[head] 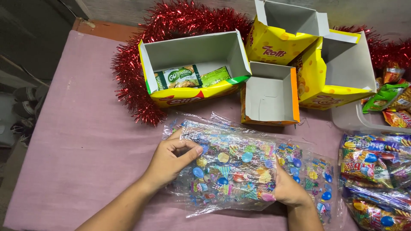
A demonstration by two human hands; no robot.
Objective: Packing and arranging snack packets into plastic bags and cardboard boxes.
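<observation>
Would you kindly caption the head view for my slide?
Both hands, left and right, hold printed bags near boxes.

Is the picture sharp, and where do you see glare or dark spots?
Head view: mostly sharp. Light glints off the clear printed bags held by the left hand and right hand, and off the red tinsel. The pink cloth is evenly lit; the far left edge falls into shadow. The open boxes show soft shading inside.

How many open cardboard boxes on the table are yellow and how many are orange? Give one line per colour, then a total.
Yellow boxes: 3
Orange boxes: 1
Total: 4
</observation>
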